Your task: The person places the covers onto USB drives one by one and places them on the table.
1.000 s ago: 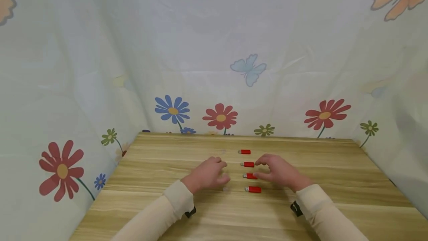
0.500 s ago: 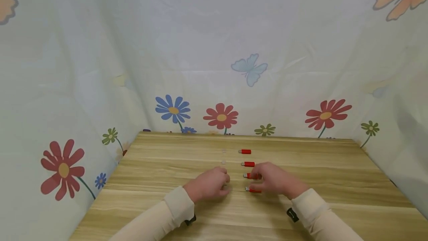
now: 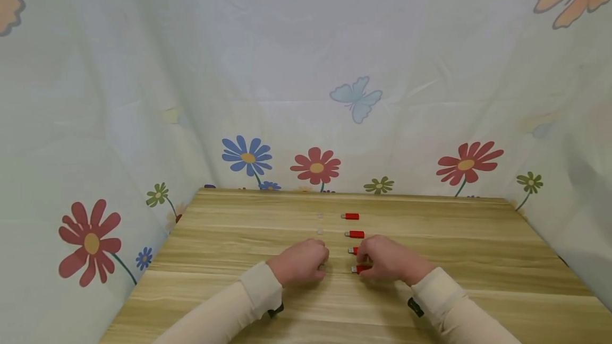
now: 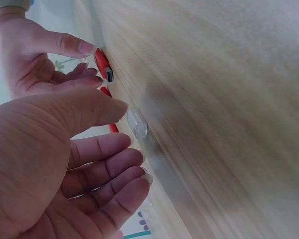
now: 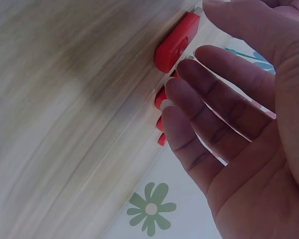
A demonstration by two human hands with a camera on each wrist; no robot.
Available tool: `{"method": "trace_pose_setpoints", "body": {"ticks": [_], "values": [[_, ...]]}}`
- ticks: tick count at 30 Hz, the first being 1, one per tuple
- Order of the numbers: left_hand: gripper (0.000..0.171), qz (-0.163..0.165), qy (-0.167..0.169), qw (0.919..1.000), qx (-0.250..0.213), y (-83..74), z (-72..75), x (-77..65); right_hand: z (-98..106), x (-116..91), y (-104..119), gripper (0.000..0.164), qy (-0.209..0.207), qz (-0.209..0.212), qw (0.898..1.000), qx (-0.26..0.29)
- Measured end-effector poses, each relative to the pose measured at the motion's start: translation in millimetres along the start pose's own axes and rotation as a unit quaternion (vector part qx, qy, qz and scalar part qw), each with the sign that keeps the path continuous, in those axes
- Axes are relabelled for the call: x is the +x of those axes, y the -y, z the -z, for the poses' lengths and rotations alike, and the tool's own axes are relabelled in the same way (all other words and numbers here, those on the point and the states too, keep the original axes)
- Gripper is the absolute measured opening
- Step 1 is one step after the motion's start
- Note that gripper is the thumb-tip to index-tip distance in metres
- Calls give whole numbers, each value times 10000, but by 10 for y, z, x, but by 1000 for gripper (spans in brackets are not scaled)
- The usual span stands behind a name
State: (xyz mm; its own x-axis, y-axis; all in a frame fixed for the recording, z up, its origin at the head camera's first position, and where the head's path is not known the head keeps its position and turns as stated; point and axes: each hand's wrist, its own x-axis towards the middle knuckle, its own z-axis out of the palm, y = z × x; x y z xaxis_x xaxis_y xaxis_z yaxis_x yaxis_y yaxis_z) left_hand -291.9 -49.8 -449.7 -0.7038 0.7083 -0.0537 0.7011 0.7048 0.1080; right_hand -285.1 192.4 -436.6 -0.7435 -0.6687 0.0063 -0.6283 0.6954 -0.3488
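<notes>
Four-sided clear caps and red USB sticks lie in two columns on the wooden table. My left hand (image 3: 301,263) reaches down over the nearest clear cap (image 4: 137,123), thumb and index fingertip on either side of it with a gap between them. Over the nearest red USB stick (image 5: 178,44), my right hand (image 3: 389,259) has its fingers bent, with the thumb and index fingertip close by the stick. That stick's metal plug points left, towards the cap. A second USB stick (image 3: 353,250) is partly covered by the right fingers.
Farther back lie two more red USB sticks, a middle one (image 3: 356,234) and a far one (image 3: 351,216). Left of them sit two clear caps, one nearer (image 3: 320,232) and one farther (image 3: 321,215). A flowered curtain (image 3: 268,94) surrounds the table (image 3: 229,216).
Both hands have come nearer to the person, the right from the middle sticks to the nearest one. The fingers of both hands have drawn closer together. Sticks and caps stay in place.
</notes>
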Motion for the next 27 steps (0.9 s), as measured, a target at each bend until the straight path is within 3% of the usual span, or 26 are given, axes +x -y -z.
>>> {"method": "trace_pose_setpoints", "body": {"ticks": [6, 18, 27], "values": [[27, -13, 78, 10000, 48, 28, -38, 34, -1, 19, 27, 16, 64, -38, 10000, -52], [27, -1, 142, 9996, 246, 40, -54, 63, -26, 44, 7, 12, 99, -67, 9996, -254], [27, 34, 163, 9998, 96, 66, -85, 89, -28, 52, -5, 12, 171, -40, 9994, -305]]}}
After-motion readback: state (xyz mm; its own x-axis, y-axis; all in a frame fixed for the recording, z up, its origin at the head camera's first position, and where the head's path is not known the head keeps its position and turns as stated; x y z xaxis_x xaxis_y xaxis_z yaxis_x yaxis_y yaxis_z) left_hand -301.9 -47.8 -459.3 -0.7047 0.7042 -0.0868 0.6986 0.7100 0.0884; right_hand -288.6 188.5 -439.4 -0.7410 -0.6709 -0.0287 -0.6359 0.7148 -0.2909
